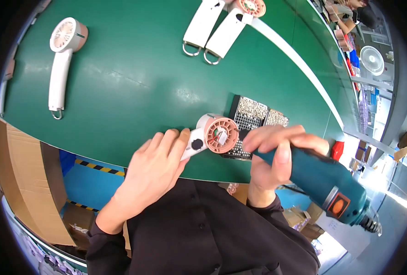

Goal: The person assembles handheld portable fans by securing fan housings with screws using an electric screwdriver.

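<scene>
My left hand (pixel 160 158) is closed around the white handle of a handheld fan (pixel 197 143), which lies at the table's near edge. The fan's pink round head (pixel 222 134) faces up, its cover off, with wires and a small white part showing inside. My right hand (pixel 276 158) grips a teal electric screwdriver (pixel 320 176), its dark tip pointing at the right rim of the fan head; whether it touches cannot be made out. Just behind the fan stands a black screw tray (pixel 247 121) with many small silver screws, partly hidden by my right hand.
Another handheld fan (pixel 61 68) lies at the left of the green table (pixel 125 91). Two more white fans (pixel 228 34) lie at the far side. A white strip (pixel 304 68) curves across the right. Cardboard boxes (pixel 38 183) stand below the left edge. A person (pixel 350 13) sits far right.
</scene>
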A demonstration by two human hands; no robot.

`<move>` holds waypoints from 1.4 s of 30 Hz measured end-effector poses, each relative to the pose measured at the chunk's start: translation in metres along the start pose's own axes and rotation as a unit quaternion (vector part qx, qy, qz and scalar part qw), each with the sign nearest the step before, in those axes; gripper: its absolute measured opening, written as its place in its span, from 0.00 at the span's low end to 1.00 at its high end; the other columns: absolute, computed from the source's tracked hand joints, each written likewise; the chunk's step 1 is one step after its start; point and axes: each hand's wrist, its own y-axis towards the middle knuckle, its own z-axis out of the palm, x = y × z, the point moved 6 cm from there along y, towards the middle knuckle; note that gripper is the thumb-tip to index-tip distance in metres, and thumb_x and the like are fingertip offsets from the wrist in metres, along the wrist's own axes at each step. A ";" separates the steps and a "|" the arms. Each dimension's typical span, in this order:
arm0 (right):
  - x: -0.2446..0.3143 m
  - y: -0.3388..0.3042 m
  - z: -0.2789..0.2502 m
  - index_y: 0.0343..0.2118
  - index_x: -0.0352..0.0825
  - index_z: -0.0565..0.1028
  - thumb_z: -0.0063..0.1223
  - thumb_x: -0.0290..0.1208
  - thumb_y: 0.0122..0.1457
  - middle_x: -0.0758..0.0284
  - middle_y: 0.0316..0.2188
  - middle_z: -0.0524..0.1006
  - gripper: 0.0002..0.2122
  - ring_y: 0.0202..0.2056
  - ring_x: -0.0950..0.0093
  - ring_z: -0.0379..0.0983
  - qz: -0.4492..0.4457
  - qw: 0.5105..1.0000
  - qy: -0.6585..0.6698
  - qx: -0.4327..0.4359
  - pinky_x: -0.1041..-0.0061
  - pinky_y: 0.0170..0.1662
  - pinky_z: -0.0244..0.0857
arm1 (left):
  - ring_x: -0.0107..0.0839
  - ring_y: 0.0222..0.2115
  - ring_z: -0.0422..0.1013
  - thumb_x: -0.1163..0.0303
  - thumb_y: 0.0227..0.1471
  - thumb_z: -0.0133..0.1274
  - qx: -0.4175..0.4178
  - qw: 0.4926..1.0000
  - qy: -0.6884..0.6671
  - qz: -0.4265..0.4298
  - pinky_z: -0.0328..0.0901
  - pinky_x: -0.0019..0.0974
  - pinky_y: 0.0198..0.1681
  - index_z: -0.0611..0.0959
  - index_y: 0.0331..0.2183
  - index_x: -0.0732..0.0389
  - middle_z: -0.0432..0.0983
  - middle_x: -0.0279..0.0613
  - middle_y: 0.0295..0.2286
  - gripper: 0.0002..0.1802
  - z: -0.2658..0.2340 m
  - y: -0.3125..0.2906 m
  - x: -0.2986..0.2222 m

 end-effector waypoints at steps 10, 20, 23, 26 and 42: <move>0.062 -0.006 -0.028 0.43 0.31 0.57 0.41 0.29 0.62 0.59 0.21 0.68 0.11 0.14 0.65 0.69 -0.190 0.977 0.028 -0.093 0.69 0.15 0.71 | 0.50 0.38 0.67 0.71 0.48 0.60 -0.266 0.945 -0.001 -0.189 0.64 0.45 0.41 0.70 0.44 0.70 0.68 0.54 0.36 0.23 -0.044 0.010 0.074; 0.070 -0.018 -0.039 0.41 0.32 0.58 0.42 0.27 0.61 0.60 0.17 0.66 0.09 0.11 0.66 0.66 -0.158 0.974 0.028 -0.162 0.67 0.12 0.68 | 0.53 0.41 0.67 0.60 0.52 0.56 -0.356 0.930 0.036 -0.088 0.65 0.47 0.44 0.69 0.43 0.72 0.68 0.59 0.39 0.26 -0.062 0.166 0.133; 0.072 -0.024 -0.046 0.42 0.32 0.58 0.42 0.27 0.61 0.60 0.17 0.66 0.09 0.10 0.67 0.65 -0.158 0.971 0.011 -0.181 0.68 0.12 0.67 | 0.53 0.41 0.67 0.60 0.51 0.57 -0.342 0.936 0.025 -0.085 0.65 0.47 0.45 0.69 0.44 0.72 0.68 0.60 0.40 0.28 -0.055 0.181 0.130; 0.064 -0.024 -0.050 0.42 0.34 0.59 0.41 0.27 0.62 0.60 0.18 0.66 0.09 0.12 0.66 0.66 -0.134 0.974 0.058 -0.173 0.67 0.13 0.66 | 0.56 0.43 0.67 0.56 0.52 0.56 -0.339 0.938 0.034 -0.055 0.63 0.49 0.50 0.69 0.48 0.76 0.68 0.63 0.43 0.34 -0.053 0.182 0.132; -0.008 -0.008 -0.058 0.41 0.31 0.58 0.47 0.21 0.57 0.59 0.16 0.68 0.12 0.11 0.72 0.65 -0.046 0.984 -0.013 -0.169 0.72 0.14 0.67 | 0.33 0.27 0.69 0.42 0.53 0.53 -0.256 0.855 0.066 -0.446 0.65 0.34 0.33 0.77 0.38 0.71 0.74 0.45 0.26 0.35 -0.100 -0.056 0.188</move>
